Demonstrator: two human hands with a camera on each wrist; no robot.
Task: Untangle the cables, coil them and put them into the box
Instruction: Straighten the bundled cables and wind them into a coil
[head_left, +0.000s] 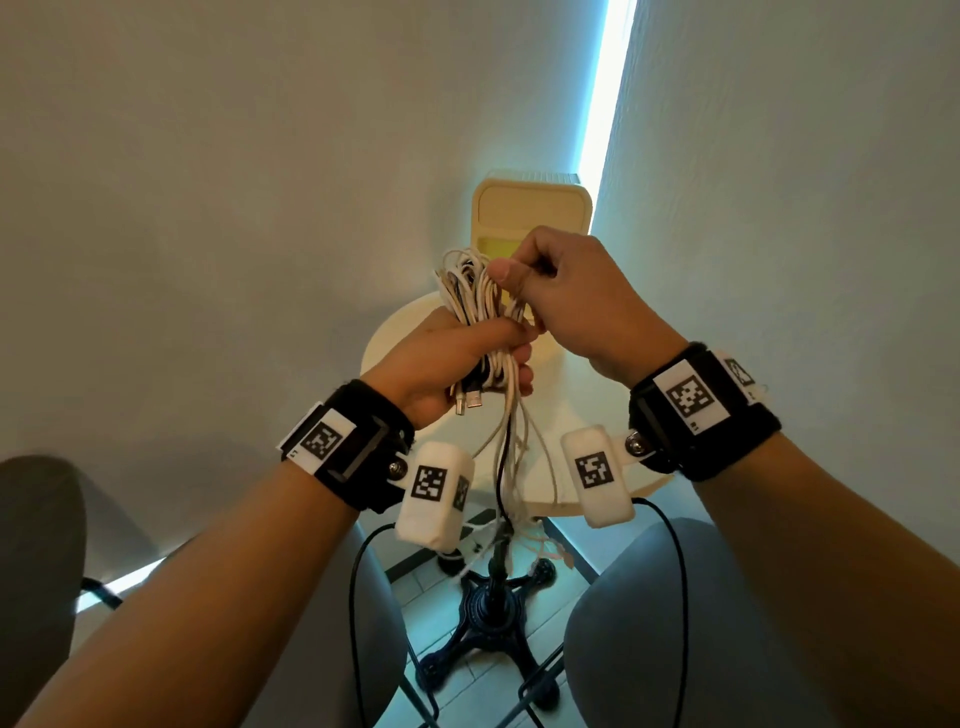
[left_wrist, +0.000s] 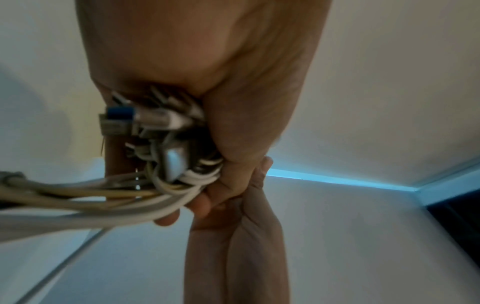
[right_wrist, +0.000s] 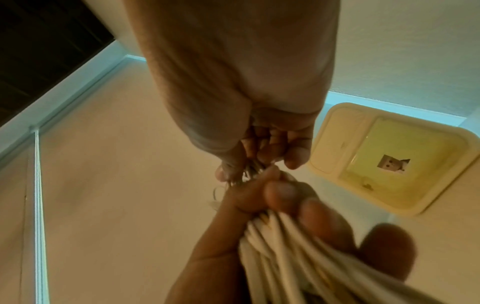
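A tangled bundle of white and cream cables (head_left: 475, 291), with one black cable among them, is held up over a small round table (head_left: 395, 338). My left hand (head_left: 467, 358) grips the bundle's middle in a fist; USB plugs (head_left: 467, 400) stick out below the palm, and the plug ends (left_wrist: 145, 123) show close up in the left wrist view. My right hand (head_left: 545, 280) pinches strands at the top of the bundle (right_wrist: 249, 172). Loose cable ends (head_left: 514, 467) hang below the table's edge. A cream plastic box (head_left: 535, 208) stands open at the table's far side, its inside (right_wrist: 394, 162) holding no cables.
The table stands on a black pedestal foot (head_left: 493, 613) over a tiled floor. My knees (head_left: 675, 623) are on either side of it. A dark chair (head_left: 36, 545) sits at the left. White walls with a lit corner strip (head_left: 608, 88) close in behind the box.
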